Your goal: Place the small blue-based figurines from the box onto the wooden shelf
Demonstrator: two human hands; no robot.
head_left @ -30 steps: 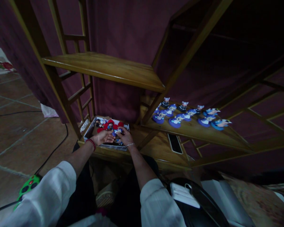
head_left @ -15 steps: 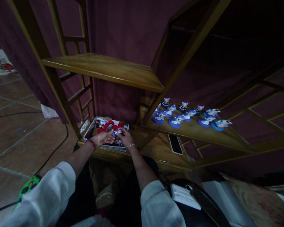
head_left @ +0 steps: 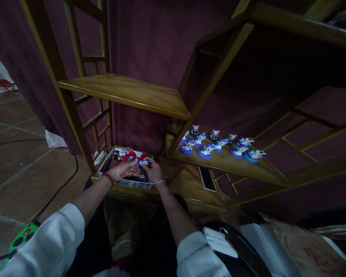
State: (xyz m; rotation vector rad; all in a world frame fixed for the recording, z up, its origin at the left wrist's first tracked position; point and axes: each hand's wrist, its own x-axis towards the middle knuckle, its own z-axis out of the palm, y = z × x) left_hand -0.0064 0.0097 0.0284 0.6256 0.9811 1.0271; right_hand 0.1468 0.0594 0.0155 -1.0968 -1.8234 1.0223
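Note:
Both my hands meet over a shallow box [head_left: 105, 168] on the lower shelf. Between them is a small purple-and-white figurine [head_left: 144, 162]. My right hand [head_left: 153, 171] grips its right side with thumb and fingers. My left hand [head_left: 123, 171] has its fingers closed on the figurine's left end, palm turned partly up. Inside the box lie several more figurines [head_left: 118, 155] and red round pieces [head_left: 132, 154]. Part of the box's contents is hidden under my hands.
Several figurines on round bases, including a purple one [head_left: 207, 151], stand on the shelf [head_left: 242, 169] to the right. A phone [head_left: 207, 179] lies below them. Above the box juts a wooden shelf [head_left: 127, 92]. A white device [head_left: 219, 241] rests on a black seat at lower right.
The view has shifted, so the shelf figurines appear further left and lower. In my hands the figurine has turned to lie more level; both hands stay over the box.

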